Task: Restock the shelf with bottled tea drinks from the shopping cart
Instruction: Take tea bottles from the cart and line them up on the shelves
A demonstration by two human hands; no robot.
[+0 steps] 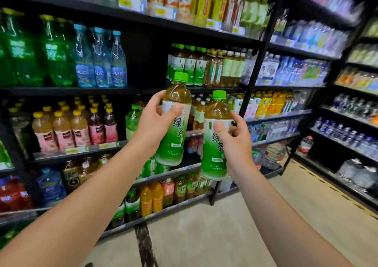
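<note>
Two forearms reached out from the near edge, and I counted two green tea bottles, one per hand. My left hand point(155, 121) grasped the left bottle point(173, 123) around its label, thumb across the front, fingers curled behind. My right hand point(235, 137) gripped the right bottle point(215, 137) the same way, thumb on the white band of the label. Both bottles stood nearly upright, long axis vertical, green caps up; the left one leaned its cap slightly to the right. They hung side by side, close but apart, the left one higher.

Below them lay pale floor point(245, 225), open to the right along the aisle.

Farther off stood the black shelf point(143, 90). On the tier behind the bottles, a row of matching green tea bottles point(188, 66) sat to the right, and three blue water bottles point(100, 60) to the left. Between them was a dark open gap point(147, 62), bounded below by the shelf edge.
</note>
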